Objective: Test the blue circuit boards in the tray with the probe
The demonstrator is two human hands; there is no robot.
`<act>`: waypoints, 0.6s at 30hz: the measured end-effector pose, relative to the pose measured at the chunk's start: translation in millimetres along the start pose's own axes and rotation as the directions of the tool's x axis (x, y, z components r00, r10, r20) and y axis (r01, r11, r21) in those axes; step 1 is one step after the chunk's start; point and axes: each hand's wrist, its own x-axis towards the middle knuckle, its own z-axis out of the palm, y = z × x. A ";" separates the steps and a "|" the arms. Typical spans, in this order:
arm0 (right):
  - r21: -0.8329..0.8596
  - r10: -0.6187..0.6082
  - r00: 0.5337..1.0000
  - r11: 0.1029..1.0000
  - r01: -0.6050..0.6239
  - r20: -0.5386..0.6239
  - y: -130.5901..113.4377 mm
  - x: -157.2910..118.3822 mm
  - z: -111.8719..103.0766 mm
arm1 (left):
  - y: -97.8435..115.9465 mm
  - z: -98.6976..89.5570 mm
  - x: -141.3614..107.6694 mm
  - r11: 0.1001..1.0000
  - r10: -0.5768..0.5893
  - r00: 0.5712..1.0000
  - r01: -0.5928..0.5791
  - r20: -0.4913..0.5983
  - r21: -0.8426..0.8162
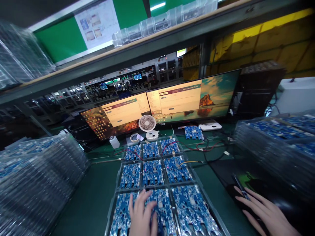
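Left hand (142, 214): we rest it flat, fingers spread, on a blue circuit board (157, 209) in the tray (197, 178).
Right hand (265, 213): we lay it open over the black mouse (236, 193) at the counter's (93, 196) near right edge.

Left monitor (118, 114): I see a pale window with a dark red title bar; its white words are too blurred to read.
Right monitor (194, 98): the same kind of window and bar, equally unreadable.
Far-left wall poster (97, 23): pictures and small print, too small for me to read.
Near circuit boards (154, 172): I can read no markings.
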 end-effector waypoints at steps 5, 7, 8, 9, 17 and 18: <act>-0.057 -0.085 0.996 0.995 0.083 -0.028 0.8 -1.8 -6.1 | -29.6 -10.7 57.3 0.998 -0.060 0.994 0.060 0.093 0.004; -0.060 -0.096 0.995 0.994 0.094 -0.039 0.1 -2.0 -6.7 | -35.0 -8.5 68.4 0.997 -0.079 0.986 0.081 0.147 -0.011; -0.062 -0.098 0.994 0.994 0.095 -0.046 -0.2 -1.8 -7.0 | -36.3 -5.8 72.1 0.995 -0.086 0.980 0.092 0.182 -0.025; -0.065 -0.095 0.994 0.994 0.092 -0.051 -0.7 -1.4 -7.4 | -37.1 -2.4 75.2 0.994 -0.093 0.971 0.105 0.221 -0.044; -0.030 -0.092 0.993 0.995 0.090 -0.075 -11.6 9.3 -19.8 | -37.9 29.0 94.3 0.957 -0.124 0.916 0.212 0.380 -0.198; -0.022 -0.081 0.993 0.997 0.079 -0.081 -13.1 10.3 -20.9 | -37.6 32.1 96.7 0.951 -0.124 0.915 0.220 0.385 -0.216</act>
